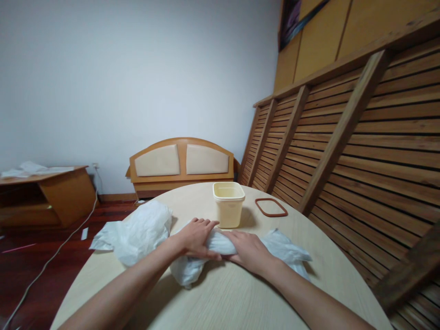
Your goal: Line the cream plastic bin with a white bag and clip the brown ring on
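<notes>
A white plastic bag (pixel 222 245), bunched into a long roll, lies across the round table (pixel 233 302) in front of me. My left hand (pixel 198 238) is closed over the left part of the roll, thumb on the near side. Close beside it, my right hand (pixel 250 252) is wrapped around the right part. Loose crumpled ends stick out beyond both hands. Just behind the hands stands a cream plastic container (pixel 229 213), upright and without a lid. A second white plastic bag (pixel 144 231), puffed and crumpled, rests to the left of my left hand.
To the container's right, a brown rounded-square ring (pixel 271 215) lies flat on the table. A wooden slatted panel (pixel 309 151) leans along the right side. Behind the table is a padded headboard (pixel 184 178). At left, a low wooden cabinet (pixel 70 199) and a cable (pixel 57 254) are on the floor.
</notes>
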`<state>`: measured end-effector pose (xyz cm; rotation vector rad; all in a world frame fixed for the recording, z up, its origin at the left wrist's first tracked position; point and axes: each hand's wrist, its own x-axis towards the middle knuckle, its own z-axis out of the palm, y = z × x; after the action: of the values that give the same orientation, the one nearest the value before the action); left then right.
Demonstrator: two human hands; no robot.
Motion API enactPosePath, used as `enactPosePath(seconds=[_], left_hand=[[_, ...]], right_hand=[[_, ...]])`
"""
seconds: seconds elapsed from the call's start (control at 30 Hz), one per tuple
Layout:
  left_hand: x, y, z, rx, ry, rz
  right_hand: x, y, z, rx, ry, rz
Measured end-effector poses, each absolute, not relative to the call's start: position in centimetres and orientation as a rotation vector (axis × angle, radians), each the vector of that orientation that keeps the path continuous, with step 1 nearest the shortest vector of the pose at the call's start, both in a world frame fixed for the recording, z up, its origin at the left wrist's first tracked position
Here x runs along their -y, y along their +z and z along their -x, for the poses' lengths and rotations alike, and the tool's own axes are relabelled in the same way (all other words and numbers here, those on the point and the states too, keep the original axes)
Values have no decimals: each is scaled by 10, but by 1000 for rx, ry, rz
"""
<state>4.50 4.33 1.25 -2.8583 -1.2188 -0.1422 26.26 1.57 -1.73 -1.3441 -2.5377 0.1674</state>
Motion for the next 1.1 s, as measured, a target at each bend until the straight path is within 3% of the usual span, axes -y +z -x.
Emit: enactPosePath(seconds=[0.2,0.47,0.73,1.1], left_hand=[[-42,18,-41,1324,-197,2859],[-34,2,-52,1292,-614,2929],[-24,-20,-53,1264,-1072,2850],[-25,-25,-49,1312,-1217,2815]], right_hand=[[-15,-1,-284,2509,107,1413],[-31,-8,-280,2140,459,1454],[-49,-36,-269,2136,702,1128],[-58,-48,-261,1873,1088,999]])
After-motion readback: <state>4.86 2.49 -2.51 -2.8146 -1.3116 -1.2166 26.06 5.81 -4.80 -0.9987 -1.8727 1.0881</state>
